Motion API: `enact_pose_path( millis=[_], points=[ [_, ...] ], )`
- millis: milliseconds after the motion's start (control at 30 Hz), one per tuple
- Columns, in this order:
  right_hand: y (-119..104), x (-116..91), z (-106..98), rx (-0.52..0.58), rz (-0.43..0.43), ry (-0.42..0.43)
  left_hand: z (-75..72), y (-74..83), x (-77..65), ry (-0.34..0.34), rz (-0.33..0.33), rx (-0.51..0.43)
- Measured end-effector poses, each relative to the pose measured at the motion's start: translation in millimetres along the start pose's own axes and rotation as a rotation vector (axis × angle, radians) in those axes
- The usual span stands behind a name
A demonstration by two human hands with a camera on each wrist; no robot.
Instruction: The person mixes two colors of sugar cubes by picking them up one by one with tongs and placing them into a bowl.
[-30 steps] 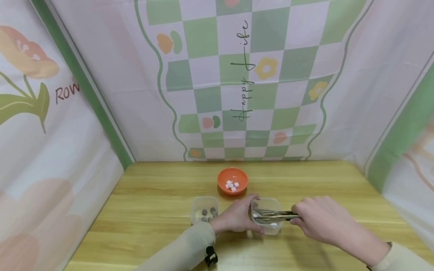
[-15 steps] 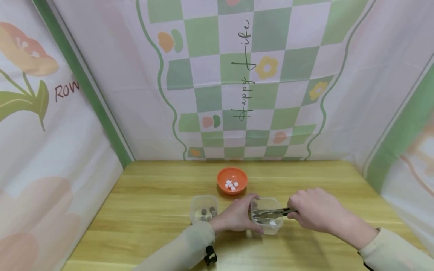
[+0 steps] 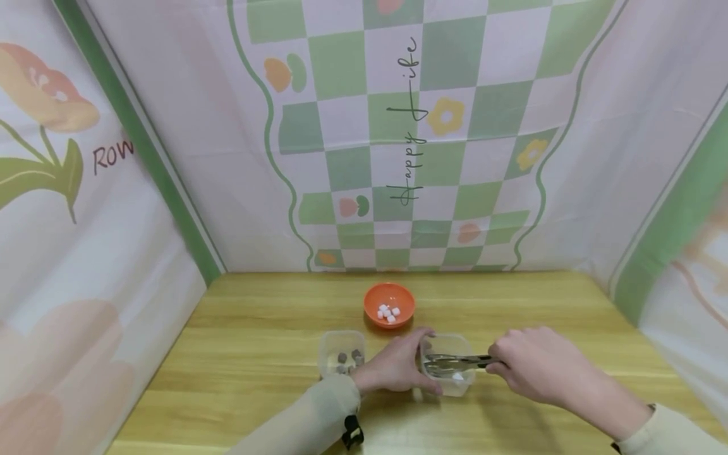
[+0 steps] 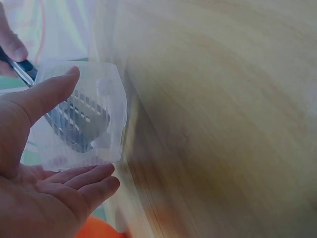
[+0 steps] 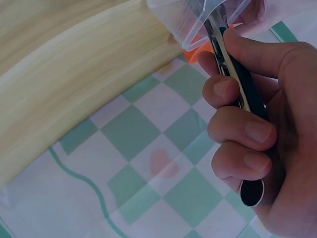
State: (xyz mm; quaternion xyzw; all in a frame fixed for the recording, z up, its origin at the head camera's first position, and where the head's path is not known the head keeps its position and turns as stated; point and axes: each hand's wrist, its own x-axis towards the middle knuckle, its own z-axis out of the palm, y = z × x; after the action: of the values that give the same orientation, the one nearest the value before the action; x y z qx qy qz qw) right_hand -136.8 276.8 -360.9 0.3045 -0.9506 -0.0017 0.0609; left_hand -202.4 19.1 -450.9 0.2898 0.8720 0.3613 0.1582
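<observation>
My left hand (image 3: 398, 364) holds a clear plastic container (image 3: 450, 342) by its left side, thumb at the near side and fingers at the far side. In the left wrist view the thumb and straight fingers span the container (image 4: 118, 94). With curled fingers, my right hand (image 3: 540, 366) grips metal tongs (image 3: 452, 363) by the dark handle. The slotted heads of the tongs (image 4: 89, 116) are inside the container, close together. A white cube (image 3: 457, 376) shows beside them. In the right wrist view the fingers wrap the tongs' handle (image 5: 250, 94). I cannot tell whether the tongs pinch anything.
An orange bowl (image 3: 388, 291) with several white cubes stands behind the containers. To the left, a second clear container (image 3: 341, 337) holds several dark cubes, partly covered by the left forearm. Everything stands on a wood-grain table (image 3: 256, 360), with a printed cloth (image 3: 455, 151) rising behind it.
The right hand with the tongs shifts slightly left, then back right. The tongs' heads, more apart a second ago, are closer together now. The left hand and container stay in place.
</observation>
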Motion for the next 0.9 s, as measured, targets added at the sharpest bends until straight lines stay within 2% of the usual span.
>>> enact_pose_path(
  millis=[300, 600, 900],
  points=[
    [1.7, -14.5, 2.1, -0.053, 0.039, 0.037, -0.2, 1.1, -0.4, 0.006, -0.001, 0.007],
    [4.6, -27.6, 8.2, -0.033, 0.074, 0.07, -0.6, 2.9, -0.4, 0.009, -0.016, -0.001],
    [5.8, -39.5, 16.4, -0.044, 0.089, 0.192, 0.6, 3.6, -0.1, 0.013, -0.022, 0.008]
  ],
)
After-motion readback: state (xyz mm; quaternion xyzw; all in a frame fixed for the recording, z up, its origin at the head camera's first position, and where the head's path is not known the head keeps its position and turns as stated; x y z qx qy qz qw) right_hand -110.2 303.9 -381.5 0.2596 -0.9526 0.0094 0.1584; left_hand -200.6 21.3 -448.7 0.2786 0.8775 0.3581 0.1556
